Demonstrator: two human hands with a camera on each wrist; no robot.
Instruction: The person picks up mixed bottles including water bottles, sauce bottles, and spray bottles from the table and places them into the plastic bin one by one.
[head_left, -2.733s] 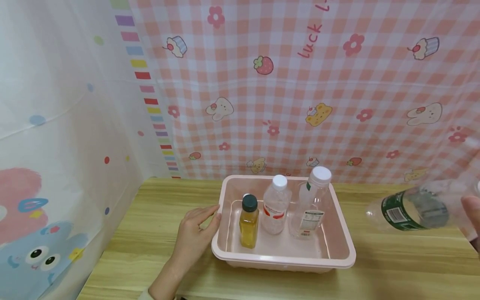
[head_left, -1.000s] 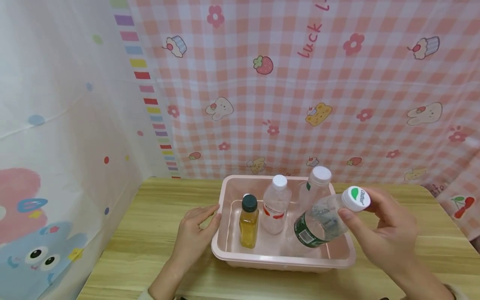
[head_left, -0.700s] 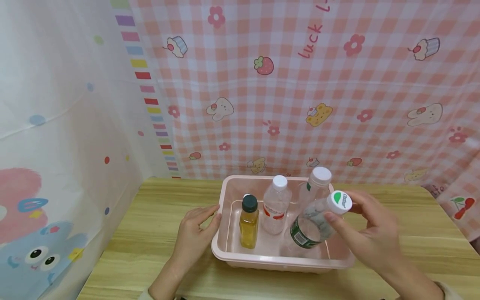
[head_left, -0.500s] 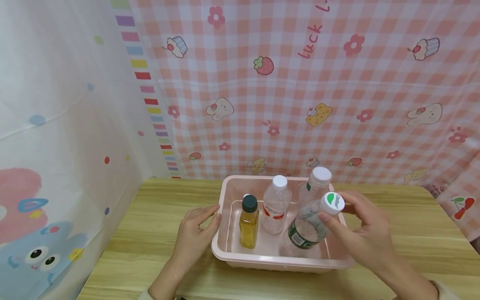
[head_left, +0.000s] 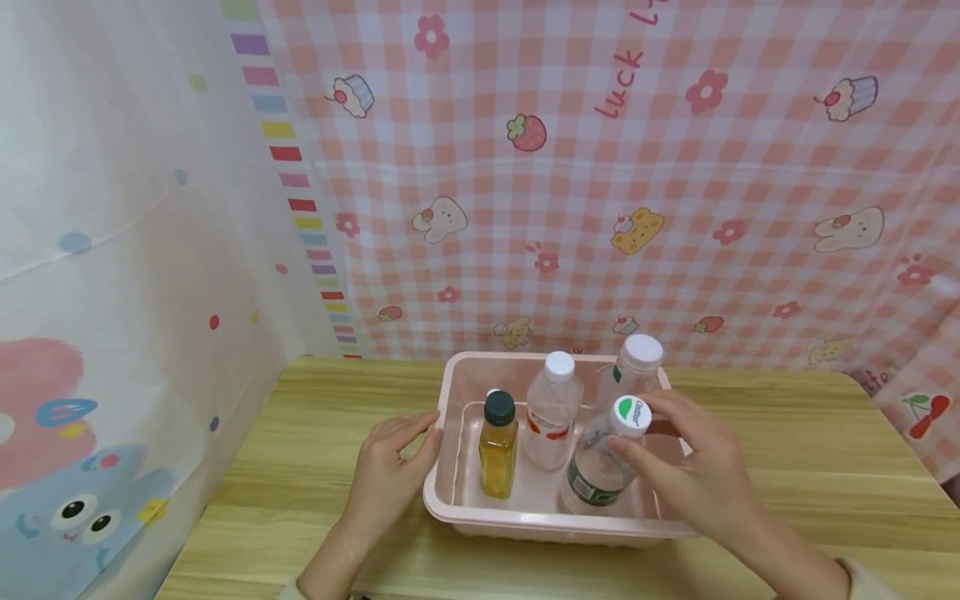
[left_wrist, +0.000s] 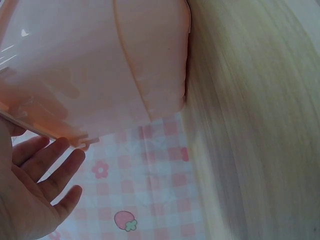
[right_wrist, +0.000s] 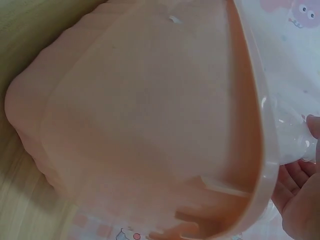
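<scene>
In the head view a pink plastic basin [head_left: 562, 523] stands on the table. My right hand [head_left: 701, 479] pinches a clear bottle [head_left: 596, 487] by its neck, just under a white cap with a green leaf mark; a green label circles its body. That bottle leans inside the basin's front right part; whether its base touches the floor is unclear. My left hand [head_left: 393, 462] touches the basin's left rim with thumb and index finger, the other fingers loose in the left wrist view. Also upright inside are a yellow bottle with a dark cap [head_left: 498, 454], a red-labelled clear bottle [head_left: 553, 417] and a larger white-capped bottle [head_left: 637, 367].
Wood-grain table [head_left: 810, 467] surrounds the basin on both sides. Behind the table hangs a pink checked cloth [head_left: 600, 167], and a white printed cloth [head_left: 150, 250] hangs at the left. A small white thing shows behind the dark cap.
My right hand has brought the green-labelled bottle from the far right to over the basin, then lowered it inside, leftward and more upright. My left hand has stayed at the rim.
</scene>
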